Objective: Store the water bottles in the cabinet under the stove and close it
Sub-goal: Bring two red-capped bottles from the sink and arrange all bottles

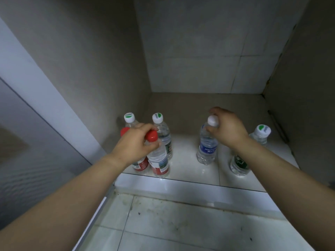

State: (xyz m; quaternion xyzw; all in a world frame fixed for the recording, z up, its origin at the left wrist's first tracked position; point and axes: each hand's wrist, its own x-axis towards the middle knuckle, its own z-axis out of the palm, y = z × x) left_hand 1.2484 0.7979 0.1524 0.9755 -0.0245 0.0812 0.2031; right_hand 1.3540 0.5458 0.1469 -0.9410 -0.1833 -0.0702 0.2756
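Observation:
Several water bottles stand on the tiled floor of the open cabinet point(190, 171). My left hand point(134, 142) grips the neck of a red-capped bottle point(158, 160) at the front left; a second red-capped bottle point(139, 165) stands right beside it, mostly hidden by the hand. Behind them are two bottles with white-and-green caps point(129, 117) point(157, 118). My right hand point(226, 127) holds the white cap of a blue-labelled bottle point(207, 147) standing upright in the middle. A green-labelled bottle point(241, 163) stands at the right, partly hidden by my forearm.
The cabinet has bare grey side walls and a tiled back wall point(199, 51). Its door point(27, 124) hangs open at the left. A raised white sill point(181, 187) runs across the cabinet front, with dirty floor tiles point(181, 223) below it. Free room lies behind the bottles.

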